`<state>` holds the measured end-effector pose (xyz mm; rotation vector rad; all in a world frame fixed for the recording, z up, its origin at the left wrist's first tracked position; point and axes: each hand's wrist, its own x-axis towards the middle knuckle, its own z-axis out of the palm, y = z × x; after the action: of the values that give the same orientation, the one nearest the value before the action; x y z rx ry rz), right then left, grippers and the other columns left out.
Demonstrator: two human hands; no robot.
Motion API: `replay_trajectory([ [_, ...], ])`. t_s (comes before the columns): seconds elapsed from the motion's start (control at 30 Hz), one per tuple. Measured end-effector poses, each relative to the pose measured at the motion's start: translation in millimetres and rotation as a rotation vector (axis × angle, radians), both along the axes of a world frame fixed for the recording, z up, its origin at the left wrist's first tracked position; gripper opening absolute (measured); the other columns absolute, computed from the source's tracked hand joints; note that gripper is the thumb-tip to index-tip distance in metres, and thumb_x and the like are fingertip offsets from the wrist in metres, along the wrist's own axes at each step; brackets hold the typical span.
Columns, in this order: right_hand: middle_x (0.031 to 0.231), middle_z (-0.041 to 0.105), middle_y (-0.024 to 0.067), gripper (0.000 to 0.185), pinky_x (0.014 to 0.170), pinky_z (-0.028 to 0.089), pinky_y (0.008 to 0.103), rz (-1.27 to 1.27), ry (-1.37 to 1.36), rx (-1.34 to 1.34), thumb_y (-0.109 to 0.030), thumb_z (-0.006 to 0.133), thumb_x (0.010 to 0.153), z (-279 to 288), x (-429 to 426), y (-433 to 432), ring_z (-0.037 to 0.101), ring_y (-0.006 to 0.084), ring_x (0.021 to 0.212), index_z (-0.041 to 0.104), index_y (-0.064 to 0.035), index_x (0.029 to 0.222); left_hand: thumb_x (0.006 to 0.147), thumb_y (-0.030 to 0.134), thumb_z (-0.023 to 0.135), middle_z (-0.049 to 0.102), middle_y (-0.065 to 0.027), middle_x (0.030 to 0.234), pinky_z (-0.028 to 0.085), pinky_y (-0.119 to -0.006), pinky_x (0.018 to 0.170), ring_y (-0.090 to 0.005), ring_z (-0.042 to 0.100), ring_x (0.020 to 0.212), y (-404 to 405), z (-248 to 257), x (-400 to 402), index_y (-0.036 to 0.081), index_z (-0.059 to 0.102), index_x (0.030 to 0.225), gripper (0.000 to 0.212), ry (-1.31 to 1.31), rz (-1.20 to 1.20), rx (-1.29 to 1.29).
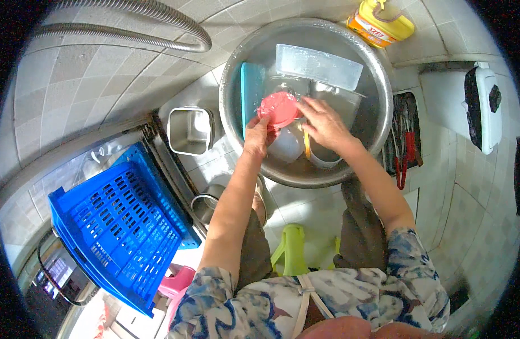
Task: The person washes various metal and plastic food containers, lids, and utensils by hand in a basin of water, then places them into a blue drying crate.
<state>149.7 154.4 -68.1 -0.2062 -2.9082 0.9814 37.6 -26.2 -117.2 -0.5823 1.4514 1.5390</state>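
Observation:
My left hand (258, 133) grips the lower left edge of a round pink plastic lid or dish (279, 109) above a large metal basin (389, 106). My right hand (323, 123) is at the pink piece's right edge, fingers spread a little; whether they press on it cannot be told. In the basin, a translucent plastic container (318, 65) lies at the back and a turquoise board or lid (251, 93) stands at the left. A whitish round piece (286, 145), a metal pan (334, 101) and a yellow strip (306, 143) are near my hands.
Left of the basin are square metal containers (189, 131) and a round metal pot (204, 207), beside blue plastic crates (116, 220). A yellow detergent bottle (380, 25) stands behind; a tray of red-handled tools (403, 140) is at right. A green stool (293, 250) is below.

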Motion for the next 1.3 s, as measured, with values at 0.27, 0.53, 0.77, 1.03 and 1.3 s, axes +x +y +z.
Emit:
replay_trajectory([
  [0.27, 0.122, 0.051, 0.0103, 0.038, 0.093, 0.037, 0.0446, 0.051, -0.148, 0.486, -0.014, 0.045, 0.082, -53.9, -45.3, -33.4, 0.047, 0.0266, 0.111, 0.052, -0.0123, 0.119, 0.087, 0.050, 0.053, 0.062, -0.0058, 0.099, 0.046, -0.032, 0.073, -0.0158, 0.059, 0.082, 5.2, 11.1, 15.6, 0.008, 0.049, 0.116, 0.051, 0.038, 0.045, 0.020],
  [0.53, 0.102, 0.063, 0.0090, 0.027, 0.085, 0.044, 0.0421, -0.150, 0.046, 0.252, -0.015, 0.058, 0.076, -46.9, -51.0, -32.4, 0.055, 0.0286, 0.100, 0.062, -0.0093, 0.102, 0.088, 0.027, 0.058, 0.058, -0.0104, 0.111, 0.047, -0.031, 0.078, -0.0197, 0.057, 0.092, -10.0, -3.1, 15.2, 0.002, 0.045, 0.126, 0.047, 0.561, -0.231, -0.165],
  [0.77, 0.095, 0.065, 0.0052, 0.027, 0.073, 0.050, 0.0295, -0.456, -0.028, -1.079, -0.017, 0.062, 0.084, -30.5, -27.7, 11.4, 0.061, 0.0141, 0.083, 0.060, -0.0010, 0.106, 0.083, 0.024, 0.067, 0.058, -0.0054, 0.105, 0.046, -0.026, 0.073, -0.0111, 0.054, 0.087, 19.1, 43.3, 13.3, 0.004, 0.050, 0.120, 0.045, 0.606, -0.112, 0.009],
  [1.03, 0.090, 0.064, 0.0078, 0.030, 0.063, 0.052, 0.0290, -0.417, 0.006, -1.141, -0.026, 0.058, 0.088, -16.7, -32.5, -0.3, 0.061, 0.0133, 0.074, 0.059, -0.0010, 0.105, 0.087, 0.020, 0.063, 0.062, 0.0004, 0.081, 0.049, -0.025, 0.063, -0.0097, 0.059, 0.072, 21.1, 59.0, 10.0, 0.007, 0.061, 0.094, 0.015, 0.408, -0.103, 0.227],
  [1.3, 0.071, 0.064, 0.0082, 0.026, 0.052, 0.048, 0.0275, -0.384, -0.069, -0.513, -0.027, 0.050, 0.092, -10.9, -34.0, 22.0, 0.058, 0.0139, 0.053, 0.060, -0.0031, 0.095, 0.092, 0.021, 0.052, 0.060, -0.0033, 0.084, 0.054, -0.027, 0.051, -0.0130, 0.062, 0.067, 17.8, 113.0, -25.4, 0.004, 0.056, 0.091, 0.018, 0.668, 0.058, 0.072],
])
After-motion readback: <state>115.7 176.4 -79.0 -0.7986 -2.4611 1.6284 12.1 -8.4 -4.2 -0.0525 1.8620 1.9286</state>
